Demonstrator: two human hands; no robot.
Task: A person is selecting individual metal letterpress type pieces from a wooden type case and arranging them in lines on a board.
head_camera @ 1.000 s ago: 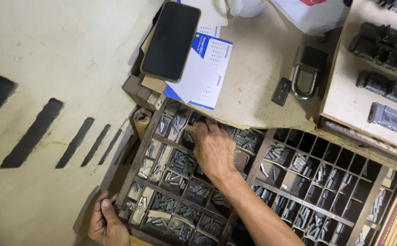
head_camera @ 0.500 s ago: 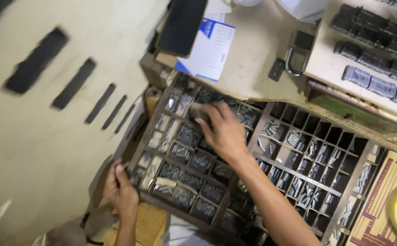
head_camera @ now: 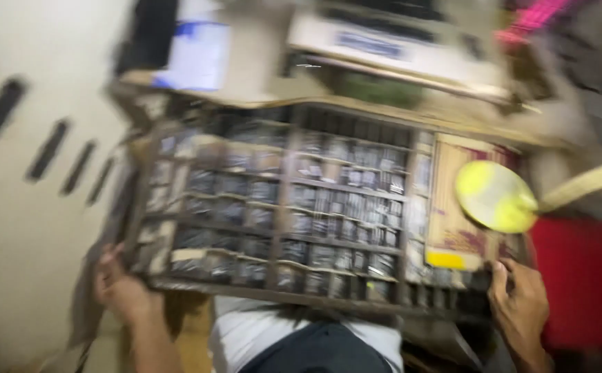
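My left hand point(head_camera: 118, 287) grips near-left corner of wooden type tray point(head_camera: 280, 207); right hand point(head_camera: 518, 304) closed on its near-right edge. Tray sits low before me, partly under bench, compartments packed with small metal sorts — likely heavy, rigid frame, contents loose, would spill if tilted. Best held at both corners, level. White-and-blue paper point(head_camera: 201, 55) on bench top left; yellow round disc point(head_camera: 494, 197) at right, over patterned card with yellow strip point(head_camera: 456, 214). All blurred.

A yellow round fan point(head_camera: 496, 196) lies near a blue-and-white paper point(head_camera: 199, 56).
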